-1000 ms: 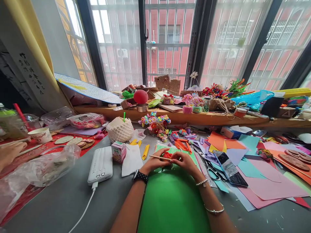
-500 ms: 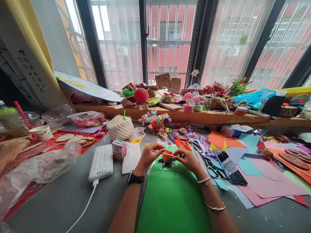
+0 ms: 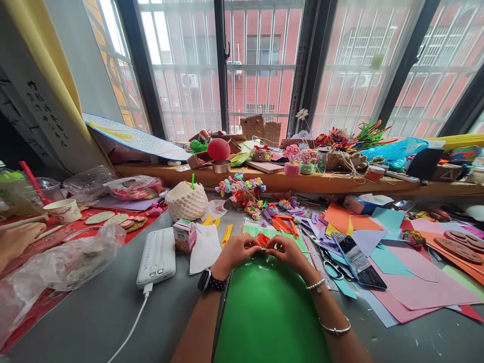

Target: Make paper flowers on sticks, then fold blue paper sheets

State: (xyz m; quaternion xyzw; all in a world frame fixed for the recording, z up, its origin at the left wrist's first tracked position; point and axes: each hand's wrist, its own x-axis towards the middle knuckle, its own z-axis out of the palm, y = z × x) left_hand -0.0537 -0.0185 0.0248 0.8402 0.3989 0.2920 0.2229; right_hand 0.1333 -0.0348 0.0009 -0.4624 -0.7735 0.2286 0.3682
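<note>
My left hand (image 3: 242, 250) and my right hand (image 3: 284, 252) meet over the near end of the green mat, with thumbs and fingers pinched close together. Between them is a small orange paper piece (image 3: 262, 238), mostly covered by the fingers. Its exact form cannot be made out. Beneath my wrists stretches a glossy green mat (image 3: 272, 312). Just past my fingers, loose orange paper strips (image 3: 284, 225) lie on the table, with yellow strips (image 3: 227, 235) to the left.
On the left are a white power bank (image 3: 157, 256) with its cable, a small drink carton (image 3: 185, 236) and a netted coconut (image 3: 186, 201). Scissors (image 3: 336, 266), a phone (image 3: 359, 262) and coloured paper (image 3: 408, 275) lie on the right. Another person's hand (image 3: 20, 237) is at far left.
My hands have drawn closer together and turned inward. The pale strip that spanned them earlier is now out of sight, and less of the orange piece shows.
</note>
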